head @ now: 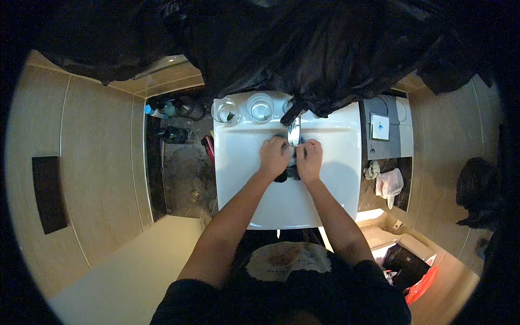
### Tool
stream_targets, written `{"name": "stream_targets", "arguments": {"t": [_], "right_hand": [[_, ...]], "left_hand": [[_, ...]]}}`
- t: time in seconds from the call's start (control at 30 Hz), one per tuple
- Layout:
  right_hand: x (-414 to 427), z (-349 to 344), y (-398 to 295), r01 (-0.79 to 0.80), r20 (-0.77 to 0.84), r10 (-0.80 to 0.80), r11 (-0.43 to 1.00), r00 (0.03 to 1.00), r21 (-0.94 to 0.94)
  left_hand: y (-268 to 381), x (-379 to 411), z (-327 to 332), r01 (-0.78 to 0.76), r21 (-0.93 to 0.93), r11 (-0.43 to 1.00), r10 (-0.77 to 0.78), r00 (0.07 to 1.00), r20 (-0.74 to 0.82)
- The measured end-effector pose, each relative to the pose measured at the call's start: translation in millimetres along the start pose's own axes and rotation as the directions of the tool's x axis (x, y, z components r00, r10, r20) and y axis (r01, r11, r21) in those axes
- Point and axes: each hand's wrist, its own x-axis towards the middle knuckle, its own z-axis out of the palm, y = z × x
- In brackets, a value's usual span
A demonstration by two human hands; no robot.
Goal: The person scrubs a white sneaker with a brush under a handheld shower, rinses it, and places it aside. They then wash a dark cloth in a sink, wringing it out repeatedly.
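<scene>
My left hand (276, 157) and my right hand (309, 159) are close together over a white washbasin (243, 187), just below the spout of a chrome faucet (294, 134). Between them they grip a dark, wet-looking piece of cloth (291, 172). Its lower end hangs below my fingers against the basin, while the upper part is mostly covered by my hands. A pale patch, perhaps water or foam, shows between the hands. The faucet's dark handle (293, 114) points toward the left hand's side.
Two clear glass jars (260, 109) stand on the basin's back ledge. Dark fabric (304, 61) hangs over the back. Dark bottles (175, 135) and a red object (209, 148) lie left. A small framed card (380, 127) and white plastic bag (389, 185) sit right.
</scene>
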Motion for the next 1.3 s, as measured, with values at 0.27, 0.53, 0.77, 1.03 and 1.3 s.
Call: {"name": "stream_targets", "arguments": {"t": [0.27, 0.53, 0.77, 1.03, 1.3], "right_hand": [[-38.2, -37.1, -45.0, -0.332, 0.247, 0.338, 0.941, 0.908, -0.065], [-71.3, -15.4, -26.9, 0.046, 0.200, 0.011, 0.960, 0.980, -0.276], [-50.0, 4.5, -7.6, 0.098, 0.197, -0.049, 0.964, 0.979, -0.248], [-17.0, 9.7, 9.6, 0.059, 0.445, 0.099, 0.943, 0.890, -0.328], [25.4, -1.0, -6.4, -0.058, 0.558, 0.214, 0.957, 0.801, -0.283]], "left_hand": [[33.4, -69.1, -25.7, -0.051, 0.331, 0.942, 0.081, 0.994, -0.077], [18.7, -80.7, -8.8, -0.165, 0.206, 0.965, 0.174, 0.984, -0.027], [-7.4, -51.4, 11.0, -0.229, 0.252, 0.940, 0.235, 0.972, 0.004], [5.4, -21.9, 7.6, -0.079, 0.406, 0.911, -0.003, 0.980, 0.199], [4.1, 10.3, 0.2, 0.041, 0.311, 0.950, -0.138, 0.945, 0.295]]}}
